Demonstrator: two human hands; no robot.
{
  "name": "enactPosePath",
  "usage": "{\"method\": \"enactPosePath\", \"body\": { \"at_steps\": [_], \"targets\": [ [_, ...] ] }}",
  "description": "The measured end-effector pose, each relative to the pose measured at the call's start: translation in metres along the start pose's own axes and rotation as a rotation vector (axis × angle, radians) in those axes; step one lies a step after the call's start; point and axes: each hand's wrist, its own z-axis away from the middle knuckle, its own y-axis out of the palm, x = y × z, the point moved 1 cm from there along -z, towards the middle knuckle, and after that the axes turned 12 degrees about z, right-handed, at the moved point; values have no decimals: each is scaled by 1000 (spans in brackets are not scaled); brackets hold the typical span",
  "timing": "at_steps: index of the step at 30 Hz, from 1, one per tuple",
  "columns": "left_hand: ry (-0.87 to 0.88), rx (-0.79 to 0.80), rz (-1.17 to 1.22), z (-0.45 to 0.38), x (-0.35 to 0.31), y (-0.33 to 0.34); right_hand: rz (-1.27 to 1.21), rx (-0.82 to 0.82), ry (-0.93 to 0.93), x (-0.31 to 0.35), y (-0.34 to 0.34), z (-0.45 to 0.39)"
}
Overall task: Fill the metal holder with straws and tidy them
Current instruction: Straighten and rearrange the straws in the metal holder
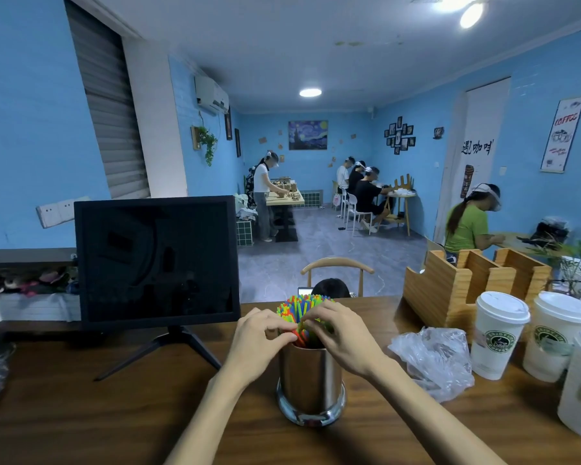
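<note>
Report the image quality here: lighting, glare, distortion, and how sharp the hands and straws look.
Head view: wide-angle bending bows the walls and the roller shutter; ceiling lights blow out to white; the dark monitor carries faint reflections; the metal holder shows glare near its base; left hand, right hand and straws are fairly sharp, distant people softer.

Bright ceiling lamps [310, 92] light the room evenly; wide-angle bending at edges, slight softness overall.

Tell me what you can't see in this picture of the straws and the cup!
Head view:
- Lower straws: hidden inside the metal holder.
- Middle of the straws: covered by the left hand and right hand.
- Cups at right: cut off by the edge.
- Plastic bag: contents unclear.
</note>
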Motion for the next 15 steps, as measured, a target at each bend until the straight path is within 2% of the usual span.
{"method": "enactPosePath", "body": {
  "at_steps": [4, 8, 11, 15],
  "targets": [
    [0, -152, 31, 2, -4, 10, 79, -87, -6, -6, 4, 7],
    [119, -165, 4, 2, 2, 23, 100, -158, 3, -9, 4, 12],
    [-37, -151, 199, 6, 6, 31, 29, -118, 131, -12, 3, 15],
    [-408, 30, 714, 9, 0, 40, -454, 20, 330, -17, 7, 18]
  ]
}}
